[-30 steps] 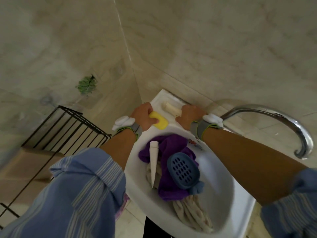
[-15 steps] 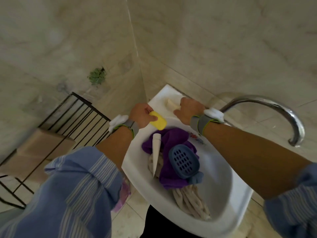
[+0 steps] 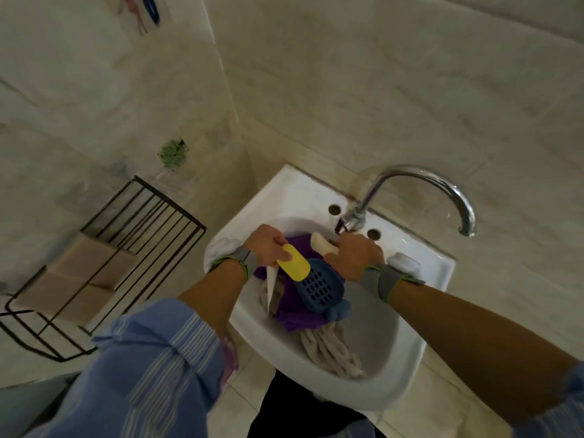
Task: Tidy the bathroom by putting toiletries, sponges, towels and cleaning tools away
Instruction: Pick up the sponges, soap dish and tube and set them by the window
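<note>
My left hand (image 3: pixel 268 245) grips a yellow bar of soap (image 3: pixel 294 262) just above the blue perforated soap dish (image 3: pixel 319 289). A cream-white bar (image 3: pixel 322 244) is gripped in my right hand (image 3: pixel 355 256), over the back of the basin. The soap dish lies on a purple towel (image 3: pixel 295 312) inside the white sink (image 3: pixel 379 368). A white tube (image 3: pixel 271 286) lies beside the towel, partly under my left hand. A beige striped cloth (image 3: pixel 328 349) spills toward the front of the basin.
A chrome tap (image 3: pixel 442 188) arches over the sink's back right. A black wire rack (image 3: pixel 126 241) stands against the tiled wall on the left, with brown boxes (image 3: pixel 79 279) on it. A small green plant (image 3: pixel 173 152) hangs on the wall.
Both hands have lifted their bars off the sink's back rim and drawn them toward me over the basin; the yellow soap is now just above the blue dish. The view has tilted.
</note>
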`<action>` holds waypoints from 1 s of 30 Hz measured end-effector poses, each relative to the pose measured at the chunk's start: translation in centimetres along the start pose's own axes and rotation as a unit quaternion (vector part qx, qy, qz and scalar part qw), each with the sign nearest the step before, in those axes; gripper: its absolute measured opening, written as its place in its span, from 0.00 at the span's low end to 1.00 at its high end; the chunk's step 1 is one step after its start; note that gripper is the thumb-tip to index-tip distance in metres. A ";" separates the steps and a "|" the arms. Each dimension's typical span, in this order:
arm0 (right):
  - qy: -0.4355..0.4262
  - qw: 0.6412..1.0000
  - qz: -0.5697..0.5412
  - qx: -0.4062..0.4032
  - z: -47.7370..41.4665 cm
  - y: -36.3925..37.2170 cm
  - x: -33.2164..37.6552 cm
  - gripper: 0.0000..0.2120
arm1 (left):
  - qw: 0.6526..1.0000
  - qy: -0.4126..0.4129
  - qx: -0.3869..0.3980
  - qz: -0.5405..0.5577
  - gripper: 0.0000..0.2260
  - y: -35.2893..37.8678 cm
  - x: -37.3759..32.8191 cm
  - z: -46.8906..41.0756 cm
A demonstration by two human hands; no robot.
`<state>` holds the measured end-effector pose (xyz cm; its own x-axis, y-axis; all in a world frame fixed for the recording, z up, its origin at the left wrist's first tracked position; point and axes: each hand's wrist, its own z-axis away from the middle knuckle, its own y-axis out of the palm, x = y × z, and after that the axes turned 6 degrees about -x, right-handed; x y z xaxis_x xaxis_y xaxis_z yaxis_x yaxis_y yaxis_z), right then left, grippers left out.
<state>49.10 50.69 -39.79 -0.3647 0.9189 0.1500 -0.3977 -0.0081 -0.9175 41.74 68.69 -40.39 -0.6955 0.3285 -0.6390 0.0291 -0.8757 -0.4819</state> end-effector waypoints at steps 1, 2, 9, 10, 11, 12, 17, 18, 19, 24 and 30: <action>0.017 1.000 -0.006 0.015 0.3 0.4 -0.7 0.15 | 1.000 0.007 0.006 -0.012 0.12 0.7 -0.1 0.1; 0.035 0.999 -0.016 0.034 0.4 0.7 -1.5 0.15 | 1.000 0.011 0.008 -0.023 0.11 1.4 -0.1 0.2; 0.015 0.982 -0.154 0.111 1.1 4.0 -4.9 0.20 | 0.990 0.046 0.020 -0.134 0.04 4.6 0.2 -0.1; 0.018 0.979 -0.167 0.113 1.3 4.4 -4.8 0.22 | 0.988 0.048 0.021 -0.142 0.06 4.9 0.3 -0.1; 0.019 0.977 -0.176 0.119 1.5 4.7 -4.8 0.23 | 0.988 0.047 0.021 -0.146 0.07 5.2 0.5 -0.1; 0.018 0.976 -0.178 0.127 1.6 5.2 -4.7 0.23 | 0.988 0.041 0.020 -0.146 0.10 5.7 0.9 -0.2; -0.019 0.985 -0.121 0.123 2.5 6.0 -4.0 0.21 | 0.989 0.029 -0.019 -0.146 0.17 6.7 2.7 -0.4; -0.023 0.986 -0.115 0.115 2.5 5.9 -3.8 0.22 | 0.988 0.022 -0.038 -0.146 0.17 6.7 3.1 -0.3; -0.024 0.987 -0.114 0.108 2.5 6.0 -3.7 0.21 | 0.988 0.013 -0.057 -0.146 0.17 6.8 3.4 -0.3; 0.020 0.977 -0.189 0.099 2.1 6.6 -3.7 0.19 | 0.986 -0.017 -0.090 -0.136 0.14 6.8 3.9 -0.6; 0.161 0.897 -0.386 0.139 1.3 7.4 -3.8 0.20 | 0.985 -0.030 -0.103 -0.136 0.11 7.4 4.4 -1.1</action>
<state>46.43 46.65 -46.70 0.3549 0.7584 0.5467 -0.6386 0.6237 -0.4506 39.69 64.04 -47.37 -0.7384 0.5139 -0.4367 -0.0227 -0.6662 -0.7455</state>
